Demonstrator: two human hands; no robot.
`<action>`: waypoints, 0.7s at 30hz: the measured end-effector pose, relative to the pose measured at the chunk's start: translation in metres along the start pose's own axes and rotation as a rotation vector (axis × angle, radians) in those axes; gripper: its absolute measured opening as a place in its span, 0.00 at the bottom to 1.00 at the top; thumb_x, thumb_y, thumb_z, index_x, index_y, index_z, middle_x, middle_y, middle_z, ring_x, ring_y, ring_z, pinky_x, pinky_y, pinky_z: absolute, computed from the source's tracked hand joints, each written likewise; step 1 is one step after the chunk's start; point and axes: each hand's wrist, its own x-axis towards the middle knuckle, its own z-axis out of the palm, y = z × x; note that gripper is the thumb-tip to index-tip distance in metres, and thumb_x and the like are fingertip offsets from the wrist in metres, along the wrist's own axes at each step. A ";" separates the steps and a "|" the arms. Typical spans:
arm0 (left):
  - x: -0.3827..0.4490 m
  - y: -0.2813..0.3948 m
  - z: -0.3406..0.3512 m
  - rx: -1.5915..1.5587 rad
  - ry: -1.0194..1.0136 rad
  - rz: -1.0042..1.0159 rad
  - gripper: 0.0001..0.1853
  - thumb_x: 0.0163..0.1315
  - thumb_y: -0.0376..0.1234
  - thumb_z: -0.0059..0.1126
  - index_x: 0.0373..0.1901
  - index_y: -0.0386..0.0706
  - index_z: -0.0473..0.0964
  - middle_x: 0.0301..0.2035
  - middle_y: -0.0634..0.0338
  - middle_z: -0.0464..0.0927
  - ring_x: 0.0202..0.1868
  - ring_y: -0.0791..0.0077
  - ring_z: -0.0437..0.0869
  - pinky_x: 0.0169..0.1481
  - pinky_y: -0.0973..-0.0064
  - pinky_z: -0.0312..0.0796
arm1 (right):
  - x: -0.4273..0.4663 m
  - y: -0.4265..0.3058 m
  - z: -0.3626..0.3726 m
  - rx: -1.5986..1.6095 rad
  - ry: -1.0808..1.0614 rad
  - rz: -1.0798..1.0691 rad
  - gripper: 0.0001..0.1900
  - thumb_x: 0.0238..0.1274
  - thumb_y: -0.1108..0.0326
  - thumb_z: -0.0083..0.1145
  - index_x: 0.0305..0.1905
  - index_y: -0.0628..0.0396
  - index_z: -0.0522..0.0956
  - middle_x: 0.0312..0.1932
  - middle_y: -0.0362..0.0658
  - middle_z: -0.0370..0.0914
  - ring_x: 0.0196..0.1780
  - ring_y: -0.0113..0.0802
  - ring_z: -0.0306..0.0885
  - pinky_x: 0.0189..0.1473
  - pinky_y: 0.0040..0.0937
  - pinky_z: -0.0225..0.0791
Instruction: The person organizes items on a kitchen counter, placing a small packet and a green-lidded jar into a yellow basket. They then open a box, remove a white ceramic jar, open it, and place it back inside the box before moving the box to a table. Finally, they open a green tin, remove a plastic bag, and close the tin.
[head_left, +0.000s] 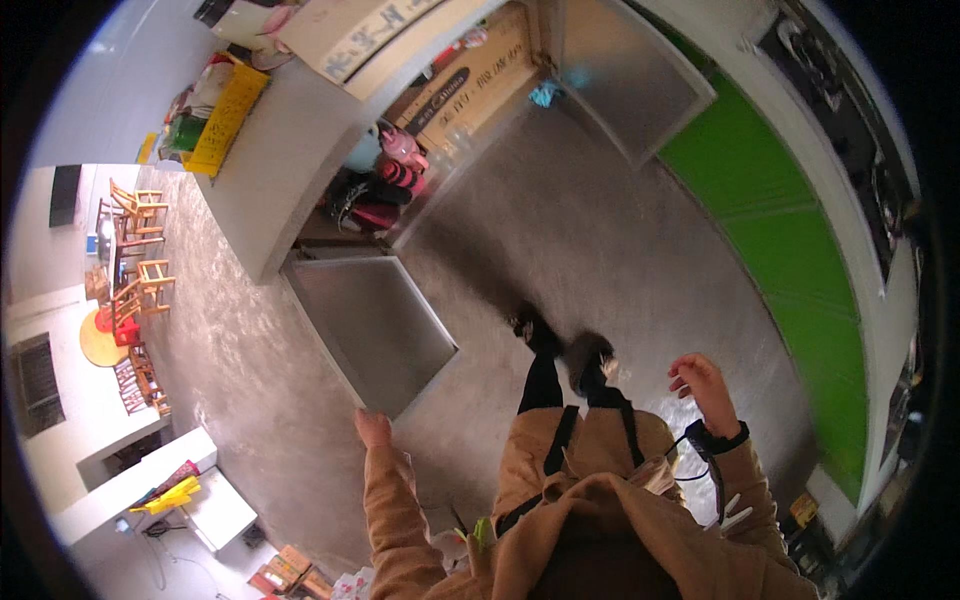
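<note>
My left hand (373, 429) grips the near corner of an open cabinet door (375, 322), a framed grey panel swung out over the floor. Off to the right, my right hand (703, 386) is raised with its fingers loosely curled and apart, holding nothing; a black band is on that wrist. The low cabinet stands open ahead, with a pink bottle or kettle (403, 146), dark and red items and a printed cardboard box (472, 86) inside. Its other door (637, 75) also stands open. A light blue crumpled item (544, 94) lies near that door's hinge side.
Green cabinet fronts (787, 247) run along the right. A yellow basket (225, 116) with packets sits on the counter above the open cabinet. Wooden chairs (154, 281) and a round table (103, 339) stand far left. Cardboard boxes (289, 570) are at the lower left.
</note>
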 end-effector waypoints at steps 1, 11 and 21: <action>0.000 0.011 -0.001 -0.054 -0.061 -0.029 0.24 0.57 0.34 0.61 0.54 0.31 0.71 0.48 0.35 0.78 0.53 0.39 0.78 0.56 0.55 0.70 | 0.011 -0.015 0.012 -0.053 -0.012 -0.031 0.07 0.73 0.66 0.49 0.46 0.55 0.77 0.40 0.38 0.79 0.39 0.26 0.79 0.40 0.26 0.71; -0.026 0.044 0.020 -0.379 -0.032 -0.246 0.38 0.56 0.38 0.67 0.67 0.33 0.64 0.59 0.38 0.73 0.63 0.45 0.74 0.66 0.62 0.67 | 0.098 -0.183 0.136 -0.227 -0.325 -0.124 0.10 0.75 0.63 0.50 0.46 0.57 0.77 0.39 0.38 0.79 0.39 0.24 0.79 0.40 0.24 0.73; 0.029 0.203 -0.093 -0.647 0.190 -0.385 0.42 0.62 0.49 0.65 0.71 0.36 0.60 0.68 0.47 0.62 0.69 0.52 0.64 0.73 0.56 0.55 | 0.251 -0.417 0.101 -0.050 -0.119 -0.437 0.24 0.72 0.43 0.52 0.57 0.52 0.75 0.52 0.39 0.77 0.57 0.31 0.74 0.57 0.37 0.69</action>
